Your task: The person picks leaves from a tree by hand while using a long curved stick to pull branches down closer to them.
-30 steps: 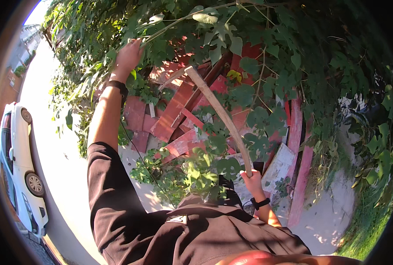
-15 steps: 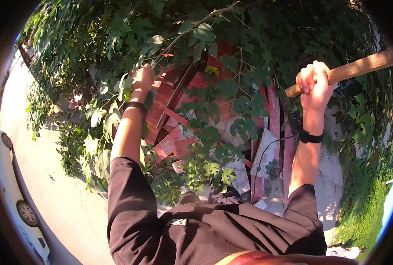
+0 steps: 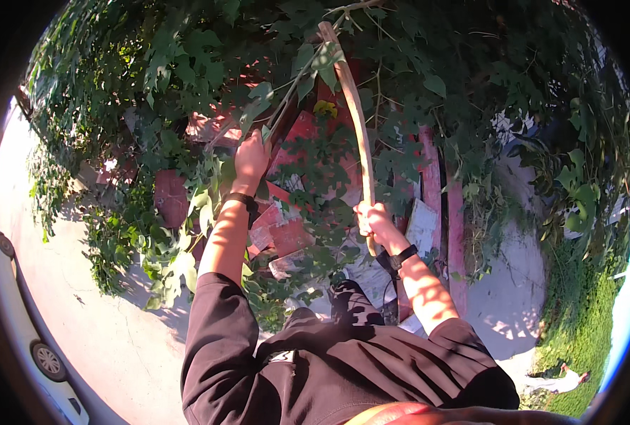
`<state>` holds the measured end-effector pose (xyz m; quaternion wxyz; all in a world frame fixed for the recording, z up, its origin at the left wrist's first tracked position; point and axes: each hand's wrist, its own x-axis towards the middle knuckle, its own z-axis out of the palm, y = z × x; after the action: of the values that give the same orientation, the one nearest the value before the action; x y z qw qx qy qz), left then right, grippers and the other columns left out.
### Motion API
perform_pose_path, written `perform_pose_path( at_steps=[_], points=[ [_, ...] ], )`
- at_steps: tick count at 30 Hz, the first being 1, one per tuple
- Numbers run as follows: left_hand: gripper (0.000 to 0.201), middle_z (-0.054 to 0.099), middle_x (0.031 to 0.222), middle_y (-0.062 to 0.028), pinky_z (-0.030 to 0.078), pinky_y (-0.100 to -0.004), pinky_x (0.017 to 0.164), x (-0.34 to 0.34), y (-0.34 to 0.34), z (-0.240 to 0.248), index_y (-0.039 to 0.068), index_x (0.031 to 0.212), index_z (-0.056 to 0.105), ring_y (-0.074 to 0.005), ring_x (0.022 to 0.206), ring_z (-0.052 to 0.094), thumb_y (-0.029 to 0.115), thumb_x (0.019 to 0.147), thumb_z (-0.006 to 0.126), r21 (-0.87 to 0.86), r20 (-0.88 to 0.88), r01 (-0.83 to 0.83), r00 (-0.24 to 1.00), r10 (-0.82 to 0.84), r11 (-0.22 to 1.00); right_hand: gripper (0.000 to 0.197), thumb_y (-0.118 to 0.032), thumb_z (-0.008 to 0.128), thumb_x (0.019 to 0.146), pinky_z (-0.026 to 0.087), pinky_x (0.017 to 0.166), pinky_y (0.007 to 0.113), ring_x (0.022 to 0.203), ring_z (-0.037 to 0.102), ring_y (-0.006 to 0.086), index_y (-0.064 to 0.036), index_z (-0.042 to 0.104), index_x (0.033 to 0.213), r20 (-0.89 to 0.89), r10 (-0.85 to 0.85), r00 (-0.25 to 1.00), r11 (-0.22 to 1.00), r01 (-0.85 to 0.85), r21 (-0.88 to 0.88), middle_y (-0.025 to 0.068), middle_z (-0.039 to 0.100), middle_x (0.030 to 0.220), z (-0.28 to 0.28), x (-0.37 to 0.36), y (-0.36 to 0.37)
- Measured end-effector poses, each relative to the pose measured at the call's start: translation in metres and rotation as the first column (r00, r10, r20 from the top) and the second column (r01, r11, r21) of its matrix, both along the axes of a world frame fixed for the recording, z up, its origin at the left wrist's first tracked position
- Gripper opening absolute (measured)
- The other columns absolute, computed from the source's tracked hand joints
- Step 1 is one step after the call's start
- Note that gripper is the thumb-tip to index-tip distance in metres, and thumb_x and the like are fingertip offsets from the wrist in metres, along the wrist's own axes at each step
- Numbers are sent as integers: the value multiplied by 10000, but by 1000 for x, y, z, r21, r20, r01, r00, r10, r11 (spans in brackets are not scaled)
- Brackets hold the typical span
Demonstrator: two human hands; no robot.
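Note:
My right hand (image 3: 379, 225) is closed round the lower part of a long, slightly curved wooden handle (image 3: 361, 134). The handle points up and away from me; its far end lies against a thin branch and leaves, and no blade or head can be made out there. Farther left, my left hand (image 3: 251, 161) is closed on a thin leafy branch (image 3: 287, 95), which rises from the fist toward the top of the view. Broad green leaves (image 3: 205, 205) hang beside the left wrist.
Dense vines (image 3: 152, 64) fill the far side. Behind the leaves lie red boards (image 3: 287, 234) and upright reddish posts (image 3: 432, 170). Pale paving (image 3: 131, 333) runs along the left, with a white car (image 3: 35, 333) on it. Grass (image 3: 577, 340) grows at the right.
My right hand has swung the wooden handle from the far right down and inward to the branch. My left hand has shifted slightly right and nearer, still gripping the branch.

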<state>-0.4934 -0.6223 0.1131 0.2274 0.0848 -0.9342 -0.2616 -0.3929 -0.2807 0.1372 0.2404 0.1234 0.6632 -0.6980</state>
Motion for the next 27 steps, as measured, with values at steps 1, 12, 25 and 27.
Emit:
perform_pose_path(
  at_steps=[1,12,25,27],
  points=[
    [271,677,806,-217,548,-520,672,2,0,-5,19,995,517,-424,773,668,260,911,607,-2,-21,-8,1000,8,1000,140,-113,550,922,278,341,268,369,362,66,-82,531,787,19,-12,1000,1000,13,-21,-45,406,530,0,2,0],
    [258,672,809,-221,557,-506,640,5,-13,-32,28,1020,518,-417,761,670,235,900,615,4,43,-13,999,13,1000,351,-70,609,904,222,380,242,377,292,39,-117,425,608,-802,3,597,993,95,74,-63,357,495,268,-58,-68],
    [247,668,833,-237,542,-526,664,18,24,-55,34,957,516,-432,784,663,215,872,662,17,1,115,993,-115,993,316,-198,702,779,398,456,393,480,557,170,81,602,668,-324,-40,945,743,245,623,91,568,521,-23,19,64],
    [255,668,826,-244,545,-518,662,5,26,-41,31,945,512,-434,782,663,224,874,663,70,-102,104,990,-96,992,376,-249,681,799,374,438,396,457,539,164,73,578,636,-355,-14,935,735,250,630,59,516,478,11,7,54]
  ],
)
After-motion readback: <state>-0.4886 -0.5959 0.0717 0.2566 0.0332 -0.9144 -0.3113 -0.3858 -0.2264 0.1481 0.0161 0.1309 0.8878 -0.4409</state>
